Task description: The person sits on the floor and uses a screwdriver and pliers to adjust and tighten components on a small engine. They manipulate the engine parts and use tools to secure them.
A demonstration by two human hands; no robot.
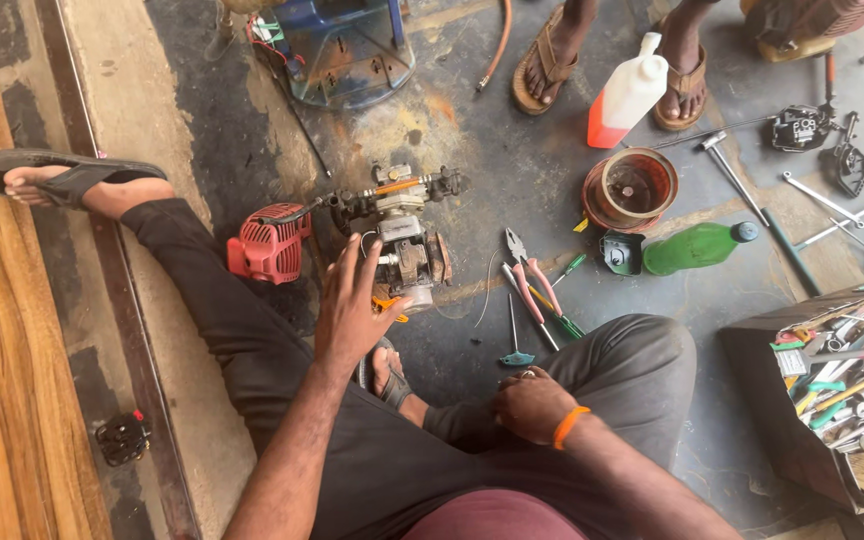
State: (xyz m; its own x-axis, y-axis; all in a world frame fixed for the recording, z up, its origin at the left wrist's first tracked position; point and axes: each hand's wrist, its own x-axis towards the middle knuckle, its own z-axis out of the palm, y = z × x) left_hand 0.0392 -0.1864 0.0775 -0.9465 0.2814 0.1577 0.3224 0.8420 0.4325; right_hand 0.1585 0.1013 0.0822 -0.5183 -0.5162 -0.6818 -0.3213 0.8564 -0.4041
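I find the left hand [352, 305] spread wide, fingers splayed and fingertips resting against the small grey metal engine block [407, 245] that sits on the stained concrete floor [512, 170] just ahead of the folded legs, beside its one red ribbed plastic cover [268, 245]. The right hand [532, 403], wearing one orange wristband [568, 426], is curled loosely on the knee, and I cannot tell whether it holds anything. I count one pair of pink-handled pliers [527, 270], one green plastic bottle [697, 247] and one open metal toolbox [832, 400].
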